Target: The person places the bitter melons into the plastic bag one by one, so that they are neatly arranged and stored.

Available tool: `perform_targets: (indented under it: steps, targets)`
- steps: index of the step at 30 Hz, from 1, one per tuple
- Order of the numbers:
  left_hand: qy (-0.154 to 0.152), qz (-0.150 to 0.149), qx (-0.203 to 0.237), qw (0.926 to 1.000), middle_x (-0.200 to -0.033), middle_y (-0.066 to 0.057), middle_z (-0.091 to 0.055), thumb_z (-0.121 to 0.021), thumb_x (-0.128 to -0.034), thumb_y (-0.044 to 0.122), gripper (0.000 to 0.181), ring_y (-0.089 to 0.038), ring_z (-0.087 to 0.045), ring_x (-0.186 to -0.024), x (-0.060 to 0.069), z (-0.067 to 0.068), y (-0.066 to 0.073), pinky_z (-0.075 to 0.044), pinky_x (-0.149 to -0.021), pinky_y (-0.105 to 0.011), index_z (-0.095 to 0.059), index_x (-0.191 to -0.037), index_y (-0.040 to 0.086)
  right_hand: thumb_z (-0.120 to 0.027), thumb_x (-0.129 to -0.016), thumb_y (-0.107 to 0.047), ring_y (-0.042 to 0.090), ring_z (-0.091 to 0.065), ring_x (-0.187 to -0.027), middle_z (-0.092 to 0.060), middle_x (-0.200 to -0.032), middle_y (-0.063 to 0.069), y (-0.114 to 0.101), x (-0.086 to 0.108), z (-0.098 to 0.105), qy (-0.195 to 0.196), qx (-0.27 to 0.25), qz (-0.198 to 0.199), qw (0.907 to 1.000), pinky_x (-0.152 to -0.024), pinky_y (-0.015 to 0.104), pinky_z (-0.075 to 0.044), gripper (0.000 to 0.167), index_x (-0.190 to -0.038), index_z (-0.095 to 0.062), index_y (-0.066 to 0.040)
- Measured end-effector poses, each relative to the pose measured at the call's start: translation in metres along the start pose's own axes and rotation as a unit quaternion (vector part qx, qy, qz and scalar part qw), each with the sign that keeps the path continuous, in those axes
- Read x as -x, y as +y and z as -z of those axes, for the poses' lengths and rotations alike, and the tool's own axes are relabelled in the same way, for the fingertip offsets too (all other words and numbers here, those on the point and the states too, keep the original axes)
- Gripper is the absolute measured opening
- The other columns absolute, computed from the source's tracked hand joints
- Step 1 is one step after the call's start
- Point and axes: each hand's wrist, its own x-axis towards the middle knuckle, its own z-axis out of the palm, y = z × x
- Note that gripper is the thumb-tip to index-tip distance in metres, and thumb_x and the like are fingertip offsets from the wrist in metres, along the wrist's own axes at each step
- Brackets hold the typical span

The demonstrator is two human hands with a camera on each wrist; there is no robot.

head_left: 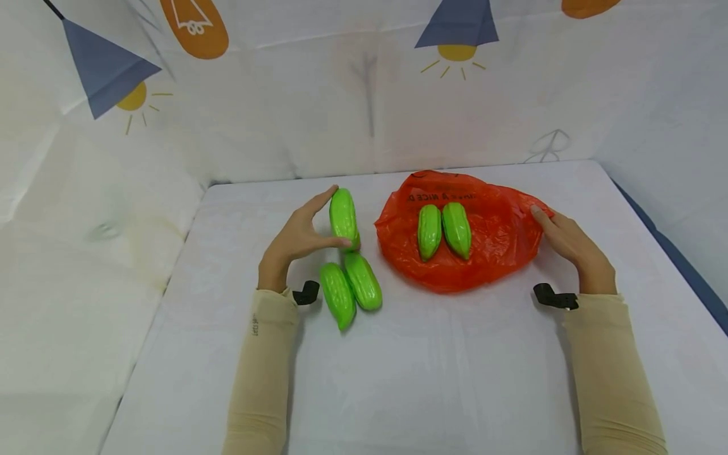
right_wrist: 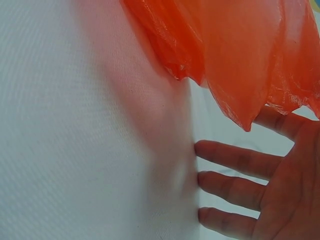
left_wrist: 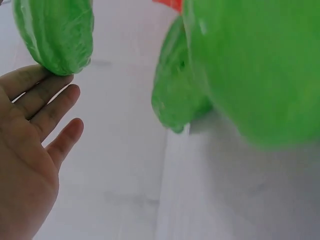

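My left hand [head_left: 298, 234] holds a ribbed green gourd [head_left: 343, 213] between thumb and fingers, left of the red plastic bag [head_left: 398, 253]. In the left wrist view, the fingers touch the lower end of that gourd [left_wrist: 57, 35]. Just in front of it, two more green gourds [head_left: 338, 296] lie side by side on the table. Another pair of green gourds [head_left: 429, 230] rests against the red plastic; whether inside the bag or on top, I cannot tell. With thumb and forefinger my right hand [head_left: 574, 246] pinches the bag's right edge, its other fingers spread below the plastic [right_wrist: 240, 55].
A white-covered table [head_left: 432, 366] spreads beneath everything. Behind it rises a pale printed cloth [head_left: 318, 114] with lamp pictures, and more cloth hangs at left. Dark blue edging [head_left: 671, 249] runs along the right side. Small black mounts [head_left: 554, 297] sit at both wrists.
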Motion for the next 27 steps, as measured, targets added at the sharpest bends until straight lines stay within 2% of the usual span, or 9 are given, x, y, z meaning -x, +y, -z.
perform_targets:
  steps: [6,10,20,27]
  targets:
    - [-0.015,-0.053,-0.025,0.9982,-0.160,0.014,-0.025,-0.082,-0.0687,0.059,0.111,-0.014,-0.022,-0.149,-0.006,-0.012,0.020,-0.023,-0.122,-0.045,-0.022,-0.157,0.028,-0.011,-0.094,-0.073,0.056,-0.018,-0.138,-0.019,-0.153,0.035,0.000,0.000,0.000,-0.003,0.001,0.000,1.0000,-0.107,0.075,-0.019,0.097,-0.155,-0.002,0.002]
    - [-0.022,-0.067,-0.033,0.9970,-0.160,0.012,-0.026,-0.083,-0.0678,0.059,0.113,-0.012,-0.023,-0.149,-0.007,-0.017,0.029,-0.023,-0.122,-0.042,-0.023,-0.157,0.024,-0.011,-0.095,-0.071,0.056,-0.018,-0.139,-0.019,-0.153,0.036,0.000,0.000,0.000,-0.002,0.003,0.003,1.0000,-0.107,0.074,-0.019,0.095,-0.155,-0.001,0.001]
    - [-0.008,-0.113,-0.045,0.9926,-0.161,0.010,-0.025,-0.086,-0.0700,0.050,0.112,-0.013,-0.024,-0.149,-0.005,-0.019,0.040,-0.023,-0.122,-0.041,-0.021,-0.157,0.024,-0.013,-0.093,-0.074,0.056,-0.014,-0.141,-0.015,-0.155,0.034,-0.002,0.001,0.000,-0.005,-0.014,-0.012,0.9998,-0.105,0.076,-0.019,0.097,-0.156,0.001,-0.002]
    - [-0.010,-0.124,-0.056,0.9906,-0.160,0.011,-0.025,-0.086,-0.0686,0.050,0.113,-0.014,-0.025,-0.148,-0.003,-0.025,0.050,-0.024,-0.121,-0.043,-0.021,-0.157,0.024,-0.013,-0.093,-0.073,0.056,-0.013,-0.141,-0.014,-0.156,0.034,-0.001,0.003,-0.001,-0.005,-0.018,-0.013,0.9997,-0.105,0.077,-0.018,0.096,-0.156,0.002,-0.002]
